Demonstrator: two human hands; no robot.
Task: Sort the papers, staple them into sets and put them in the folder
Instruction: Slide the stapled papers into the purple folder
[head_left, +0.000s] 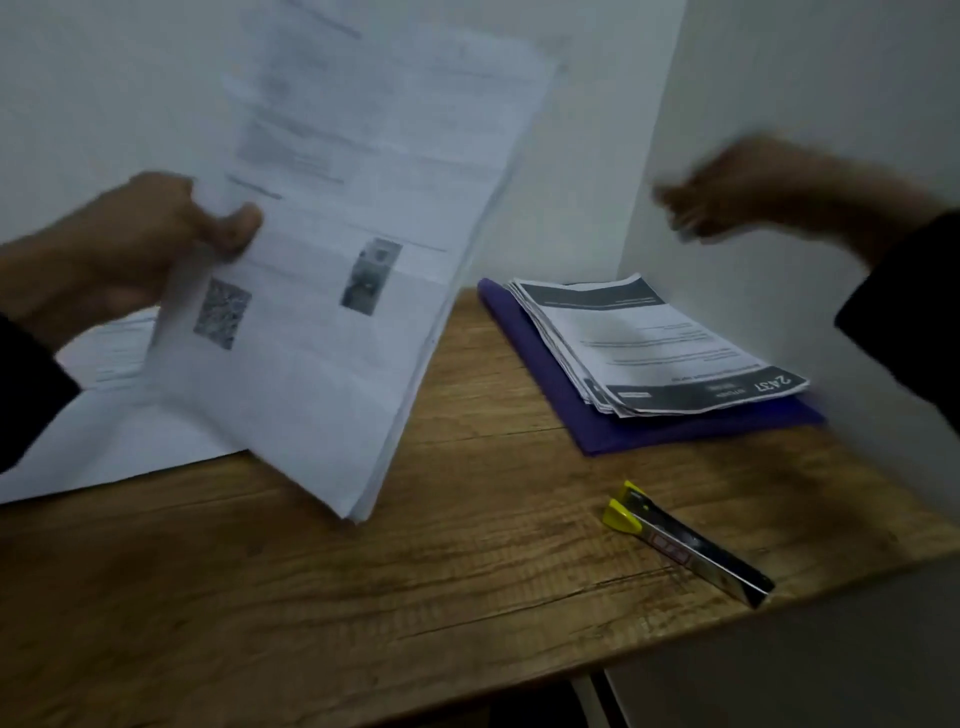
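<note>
White sheaf (332, 291) pinched in the left hand (130, 249) above the desk (467, 571), right hand (753, 192) too blurred to judge; sorting underway, next likely squaring it near the stapler (685, 545).

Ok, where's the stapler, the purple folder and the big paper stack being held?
stapler (691, 545): head view, middle of its metal body
folder (545, 374): head view, bare purple cover
stack (332, 332): head view, front sheet

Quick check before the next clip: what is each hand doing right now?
Left hand: grips the raised stack of papers, thumb on the front sheet.
Right hand: in the air, holding nothing visible; too blurred to tell open or closed.
</note>
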